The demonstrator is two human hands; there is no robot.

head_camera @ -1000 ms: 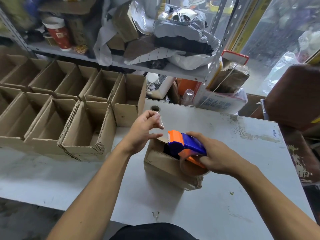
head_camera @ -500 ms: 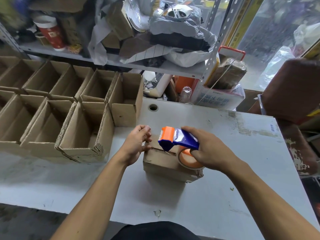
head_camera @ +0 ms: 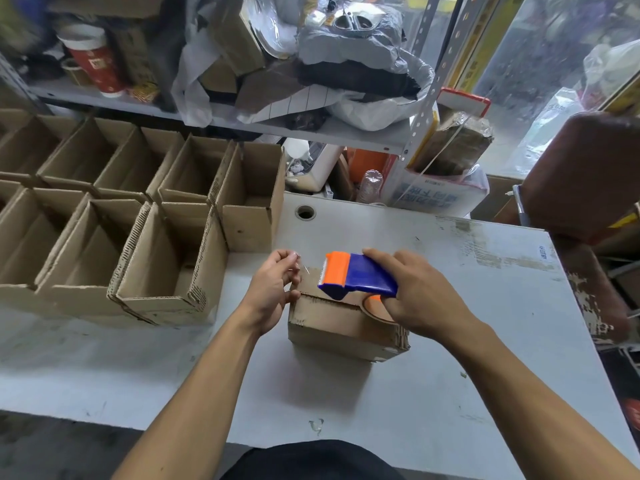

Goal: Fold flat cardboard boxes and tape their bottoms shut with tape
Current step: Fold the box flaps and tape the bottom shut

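Your left hand [head_camera: 273, 292] has come down from up in the air to the far left edge of the box [head_camera: 343, 323]. Its fingers are curled and seem to pinch the clear tape end there. Your right hand [head_camera: 415, 296] grips the tape gun [head_camera: 356, 277] on top of the box, orange end pointing left toward your other hand. The box sits under both hands, bottom up, long side running left to right, same as the tape gun. Many open boxes [head_camera: 114, 220] stand finished past your left hand. This one has its flaps down, but I think the taping has only just started.
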